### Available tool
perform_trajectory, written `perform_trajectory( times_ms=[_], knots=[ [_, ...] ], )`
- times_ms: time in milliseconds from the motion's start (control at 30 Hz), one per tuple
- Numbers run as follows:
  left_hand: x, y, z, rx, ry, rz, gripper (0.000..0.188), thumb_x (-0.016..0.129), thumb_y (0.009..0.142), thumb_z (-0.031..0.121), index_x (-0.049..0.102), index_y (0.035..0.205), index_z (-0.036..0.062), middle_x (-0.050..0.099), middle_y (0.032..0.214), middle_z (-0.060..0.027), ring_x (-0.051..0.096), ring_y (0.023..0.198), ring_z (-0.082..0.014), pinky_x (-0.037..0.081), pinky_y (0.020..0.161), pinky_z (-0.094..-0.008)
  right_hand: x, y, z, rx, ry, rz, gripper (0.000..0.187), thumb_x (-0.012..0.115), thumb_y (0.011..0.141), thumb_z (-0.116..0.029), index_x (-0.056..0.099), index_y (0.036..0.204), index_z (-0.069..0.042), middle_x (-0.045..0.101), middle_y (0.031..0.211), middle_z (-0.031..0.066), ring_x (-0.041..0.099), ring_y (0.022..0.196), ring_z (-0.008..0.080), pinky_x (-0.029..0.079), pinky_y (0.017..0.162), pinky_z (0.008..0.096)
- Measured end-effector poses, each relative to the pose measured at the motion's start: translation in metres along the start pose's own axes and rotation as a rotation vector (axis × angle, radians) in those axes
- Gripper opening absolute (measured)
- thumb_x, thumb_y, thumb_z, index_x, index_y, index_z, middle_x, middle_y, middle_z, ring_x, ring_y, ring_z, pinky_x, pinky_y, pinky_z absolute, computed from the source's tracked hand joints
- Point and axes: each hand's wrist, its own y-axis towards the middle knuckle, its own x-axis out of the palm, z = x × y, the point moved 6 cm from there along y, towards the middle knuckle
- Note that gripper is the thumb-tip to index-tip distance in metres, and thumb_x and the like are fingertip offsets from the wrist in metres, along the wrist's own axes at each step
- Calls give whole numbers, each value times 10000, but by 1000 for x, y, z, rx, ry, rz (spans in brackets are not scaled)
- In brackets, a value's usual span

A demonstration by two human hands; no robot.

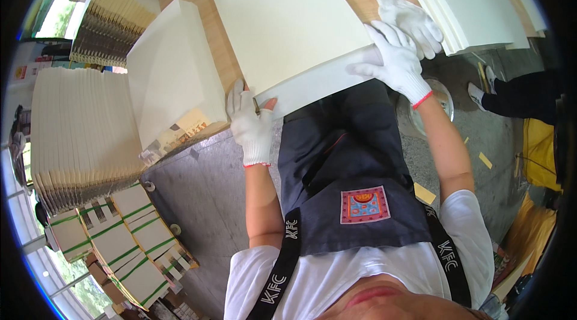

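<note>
Plainly, both gloved hands are apart, one at each end of a pale strip (pixel 318 82) along the near edge of a large white sheet (pixel 288 19) on the wooden table (pixel 217 28). The left hand (pixel 247 123) has its fingers outstretched beside the sheet's near-left corner, thumb set away from them by the strip; whether it grips anything, I cannot tell. The right hand (pixel 396 61) is spread wide, palm down on the strip's other end, near a loose white glove (pixel 404 15).
</note>
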Motion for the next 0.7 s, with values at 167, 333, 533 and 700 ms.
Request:
perform_trajectory(
  times_ms=[167,333,533,700],
  knots=[
    [1,1,-2,-9,11,-28,542,800,797,214,596,1235,-32,496,1474,-207,414,1377,-408,384,1121,-447,2,-1,1,-26,-2,44,989,644,751,-772,452,1497,-152,417,1535,78,385,1396,337,302,1169,477],
    [-1,1,-3,19,20,-29,552,804,785,217,592,1236,-22,476,1488,-212,398,1384,-423,383,1122,-457,1,-1,0,-14,-8,30,1008,635,750,-783,438,1507,-147,408,1544,73,361,1417,323,270,1183,469],
    [-10,-5,16,-193,-128,41,555,836,742,225,629,1229,55,589,1331,-169,504,1287,-367,467,1005,-454,5,-3,4,-28,13,37,987,650,774,-746,410,1522,-147,408,1549,74,343,1438,311,260,1184,470],
    [-5,3,96,374,46,-128,545,885,625,293,682,1116,169,645,1128,-32,593,1073,-298,511,878,-410,8,-3,18,-123,174,159,879,661,842,-642,409,1514,-134,431,1523,118,389,1416,311,305,1163,454]
  ],
)
